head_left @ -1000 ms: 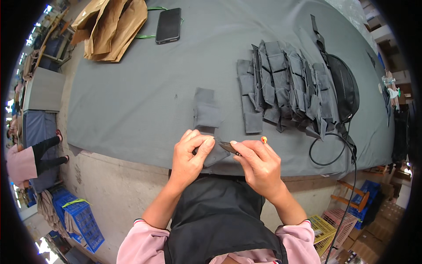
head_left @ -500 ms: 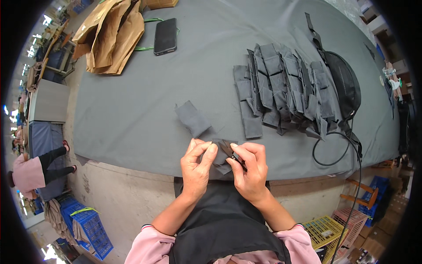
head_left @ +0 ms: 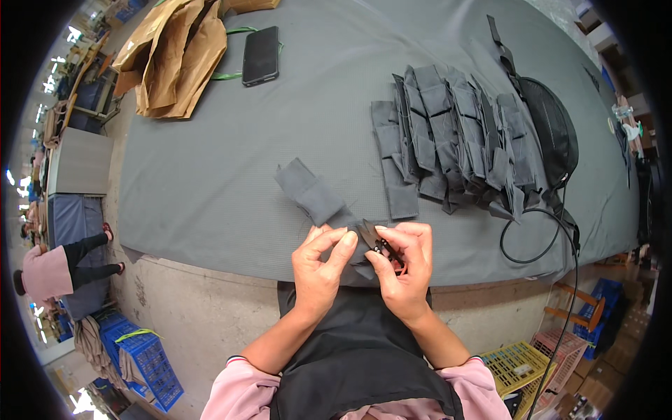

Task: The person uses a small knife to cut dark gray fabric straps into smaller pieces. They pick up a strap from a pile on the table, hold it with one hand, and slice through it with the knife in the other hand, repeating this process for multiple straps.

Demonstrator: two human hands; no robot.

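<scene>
Round swings the strip (head_left: 311,192): it ran straight away a second ago, and now its far end slants off to the left! And the snips (head_left: 370,236) have turned too, blades once aimed left now pointing more to the far side.

So, one grey strip, resting on the bench (head_left: 203,182) at the near edge and running in under the fingers. It looks light, soft and limp, sure to fold rather than stand; a pinch on a seamed edge, clear of the blades, should serve best. Left hand (head_left: 318,262): grip pinched closed on the strip's near part, though the fingers hide exactly what sits between the tips. Right hand (head_left: 406,262): grip wrapped around the snips, one pair, small and stiff by the look of them.

Moving out, to the right: one pile (head_left: 448,136) of similar strips, overlapping too much for me to count. Beyond it, one black bag (head_left: 549,129), with one cable (head_left: 507,250) looping on its near side. Far left, one phone (head_left: 260,56) and one big paper bag (head_left: 171,66). Off the bench, one co-worker (head_left: 49,271) left; one yellow crate (head_left: 514,367) near right.
</scene>
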